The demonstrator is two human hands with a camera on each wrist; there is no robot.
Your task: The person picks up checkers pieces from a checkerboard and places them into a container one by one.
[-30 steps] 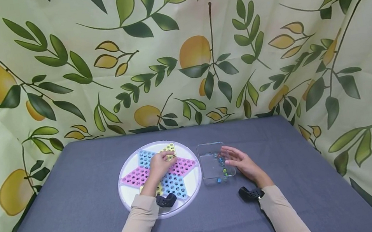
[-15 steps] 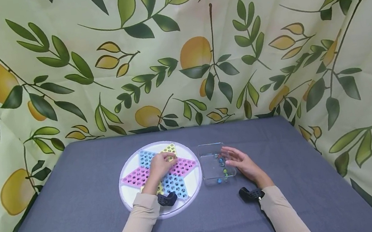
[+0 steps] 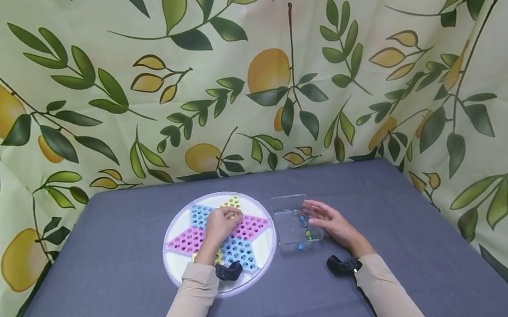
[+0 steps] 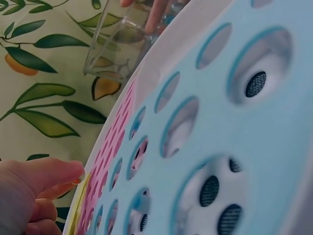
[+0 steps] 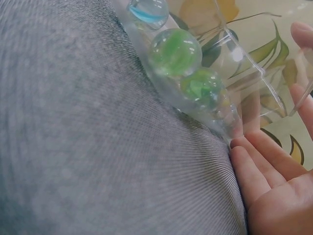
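Note:
A round white Chinese checkers board [image 3: 178, 265] with a pink, blue and yellow star of holes lies on the table, left of centre. My left hand [image 3: 220, 228] is over its far side, where the pink and yellow points meet. In the left wrist view a small clear marble [image 4: 78, 180] with an orange tint shows between thumb and fingertip. My right hand [image 3: 335, 225] rests beside a clear plastic box [image 3: 289, 241], its fingers loosely bent at the right wall. Several marbles, among them a green swirled marble [image 5: 175, 52], lie inside the box.
A grey cloth [image 3: 121, 283] covers the table. Behind and at both sides hangs a curtain [image 3: 229, 113] printed with leaves and fruit. Black camera mounts sit on both wrists, the left one [image 3: 229, 272] above the board's near edge.
Both hands stay almost where they were, the left still over the board and the right by the box. The head view shifts very slightly.

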